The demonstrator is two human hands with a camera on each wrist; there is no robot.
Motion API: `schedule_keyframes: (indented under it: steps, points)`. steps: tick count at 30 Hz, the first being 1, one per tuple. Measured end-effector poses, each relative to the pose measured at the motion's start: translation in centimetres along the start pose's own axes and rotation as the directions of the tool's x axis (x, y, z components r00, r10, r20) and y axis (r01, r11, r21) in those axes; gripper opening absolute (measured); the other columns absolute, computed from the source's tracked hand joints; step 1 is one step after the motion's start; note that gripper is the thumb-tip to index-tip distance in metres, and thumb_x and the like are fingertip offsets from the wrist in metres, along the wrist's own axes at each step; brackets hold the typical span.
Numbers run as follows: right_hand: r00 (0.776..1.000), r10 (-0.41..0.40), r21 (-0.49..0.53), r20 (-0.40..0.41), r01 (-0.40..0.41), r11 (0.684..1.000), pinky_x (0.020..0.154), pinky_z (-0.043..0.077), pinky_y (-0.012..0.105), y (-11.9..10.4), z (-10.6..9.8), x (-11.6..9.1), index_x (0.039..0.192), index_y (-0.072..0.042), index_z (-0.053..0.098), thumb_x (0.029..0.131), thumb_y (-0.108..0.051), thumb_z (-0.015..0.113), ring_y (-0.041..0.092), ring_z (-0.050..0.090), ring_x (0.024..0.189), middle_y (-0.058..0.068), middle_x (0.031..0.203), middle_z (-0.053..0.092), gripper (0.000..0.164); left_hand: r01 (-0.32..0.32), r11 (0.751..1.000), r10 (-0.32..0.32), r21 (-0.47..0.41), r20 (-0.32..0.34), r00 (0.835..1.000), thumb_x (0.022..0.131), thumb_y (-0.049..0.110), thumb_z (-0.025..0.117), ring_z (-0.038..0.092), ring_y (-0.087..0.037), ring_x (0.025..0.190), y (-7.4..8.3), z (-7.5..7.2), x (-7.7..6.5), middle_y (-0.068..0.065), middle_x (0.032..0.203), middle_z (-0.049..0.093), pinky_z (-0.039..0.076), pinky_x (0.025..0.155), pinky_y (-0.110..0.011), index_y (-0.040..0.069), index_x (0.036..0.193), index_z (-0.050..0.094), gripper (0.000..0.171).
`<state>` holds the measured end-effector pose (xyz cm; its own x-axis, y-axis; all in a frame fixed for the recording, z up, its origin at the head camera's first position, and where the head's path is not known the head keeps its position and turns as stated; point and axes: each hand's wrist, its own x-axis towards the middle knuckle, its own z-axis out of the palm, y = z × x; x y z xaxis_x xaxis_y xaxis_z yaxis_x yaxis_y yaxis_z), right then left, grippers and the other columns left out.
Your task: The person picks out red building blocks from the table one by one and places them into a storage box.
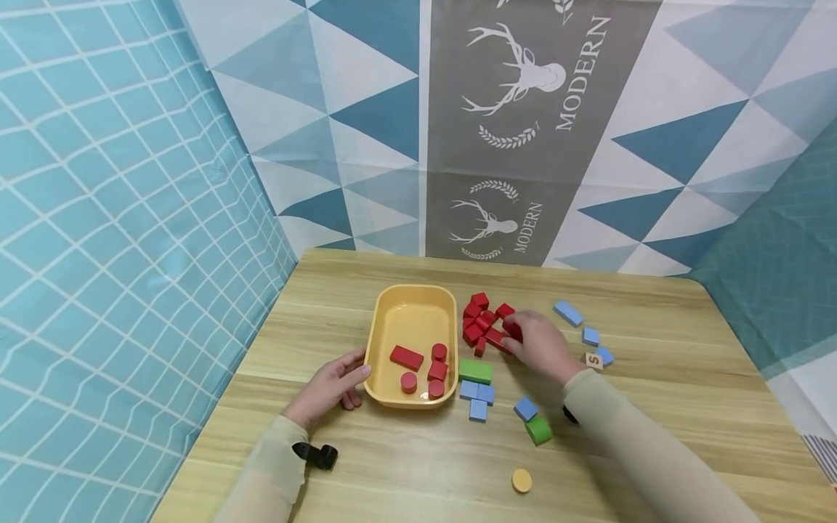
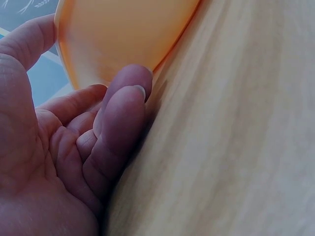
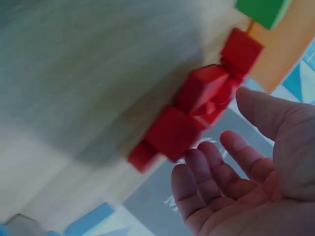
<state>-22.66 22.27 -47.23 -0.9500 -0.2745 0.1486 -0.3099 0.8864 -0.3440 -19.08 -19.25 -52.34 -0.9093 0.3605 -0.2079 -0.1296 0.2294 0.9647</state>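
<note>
On the wooden table stands a yellow plastic tray (image 1: 410, 292) holding several red toy blocks, among them a rectangular block (image 1: 407, 357) and a cylinder (image 1: 408, 383). My left hand (image 1: 333, 385) holds the tray's left side near its front corner, thumb at the rim and fingers against the outer wall. Right of the tray is a pile of red blocks (image 1: 474, 333). Over its right side reaches my right hand (image 1: 539, 345), thumb and fingers spread apart. In the right wrist view, the fingers (image 3: 211, 172) are beside the red blocks (image 3: 174, 132); whether they touch is unclear.
Nearer than the pile lie a green block (image 1: 475, 371), small blue blocks (image 1: 478, 410) and a green curved block (image 1: 539, 430). A yellow disc (image 1: 522, 481) is near the front. Beyond my right hand are a long blue block (image 1: 568, 313) and a lettered cube (image 1: 593, 361).
</note>
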Motion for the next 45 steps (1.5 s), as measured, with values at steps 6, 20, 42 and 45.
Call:
schedule_keyframes:
  steps: [6, 20, 42, 45]
  points:
    - [1.0, -0.011, -0.016, 0.019, 0.012, 1.0, 0.091, 0.049, 0.054, 1.0, 0.4, -0.3, 0.121, -0.001, 0.067, 0.085, -0.025, 0.079, 0.036, 0.052, 0.108, 0.02, 0.123, 0.06, 0.046, 0.007, 1.0, -0.007, 0.003, -0.014, 1.0, 0.1, 0.035, 0.06, 0.061, -0.031, 0.068, 0.1, 0.1, 0.0, -0.008, 0.134, 0.055, 0.055, 0.056, -0.031, 0.013, 0.152, 0.037, 0.062]
    - [0.998, -0.04, -0.15, 0.054, 0.047, 0.988, 0.098, 0.042, 0.051, 0.1, 0.7, -1.1, 0.112, 0.0, 0.073, 0.085, -0.032, 0.079, 0.036, 0.044, 0.111, 0.02, 0.127, 0.055, 0.042, -0.005, 1.0, 0.005, 0.008, -0.007, 1.0, 0.101, 0.033, 0.059, 0.061, -0.033, 0.068, -0.1, 0.0, 0.1, -0.012, 0.134, 0.055, 0.055, 0.056, -0.031, 0.01, 0.152, 0.036, 0.061]
    - [0.999, 0.009, -0.205, 0.039, 0.0, 0.979, 0.099, 0.04, 0.047, -0.3, 1.0, -0.9, 0.059, -0.012, 0.061, 0.079, -0.029, 0.076, 0.036, 0.044, 0.105, 0.02, 0.124, 0.054, 0.03, -0.005, 1.0, 0.005, 0.013, -0.011, 1.0, 0.1, 0.035, 0.059, 0.061, -0.031, 0.067, -0.2, 0.0, 0.1, -0.011, 0.135, 0.055, 0.055, 0.057, -0.032, 0.009, 0.152, 0.036, 0.063]
    - [1.0, 0.017, -0.173, 0.023, -0.013, 0.985, 0.094, 0.044, 0.048, -0.4, 0.7, -0.8, 0.058, -0.011, 0.061, 0.077, -0.027, 0.075, 0.036, 0.046, 0.104, 0.022, 0.122, 0.055, 0.028, -0.005, 1.0, 0.005, 0.01, -0.009, 1.0, 0.099, 0.037, 0.06, 0.061, -0.031, 0.068, -0.2, 0.0, 0.1, -0.01, 0.135, 0.054, 0.055, 0.057, -0.032, 0.009, 0.152, 0.036, 0.065]
